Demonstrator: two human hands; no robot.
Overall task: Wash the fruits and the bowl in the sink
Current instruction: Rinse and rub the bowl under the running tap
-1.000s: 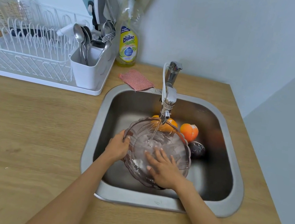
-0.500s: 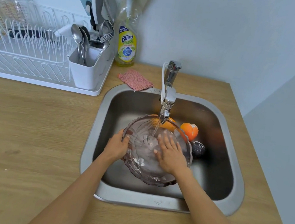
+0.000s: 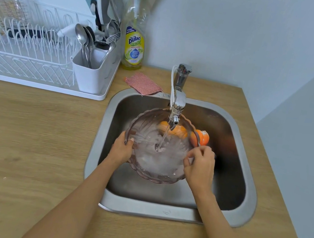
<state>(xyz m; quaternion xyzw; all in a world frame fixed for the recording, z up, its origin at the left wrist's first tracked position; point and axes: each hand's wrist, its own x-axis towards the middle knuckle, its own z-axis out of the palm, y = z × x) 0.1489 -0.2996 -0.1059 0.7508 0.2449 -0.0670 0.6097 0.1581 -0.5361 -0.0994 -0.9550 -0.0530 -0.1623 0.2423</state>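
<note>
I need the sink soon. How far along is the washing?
Nothing looks finished yet. In hand: the bowl is under the running tap, the left hand and the right hand gripping its rim. Left: the oranges lie in the sink behind it; whether they are washed cannot be told.

A home kitchen: a steel sink (image 3: 167, 211) in a wooden counter (image 3: 28, 141), a dish rack (image 3: 30, 54) with cutlery (image 3: 85, 46), soap bottle (image 3: 134, 43) by the wall.
</note>
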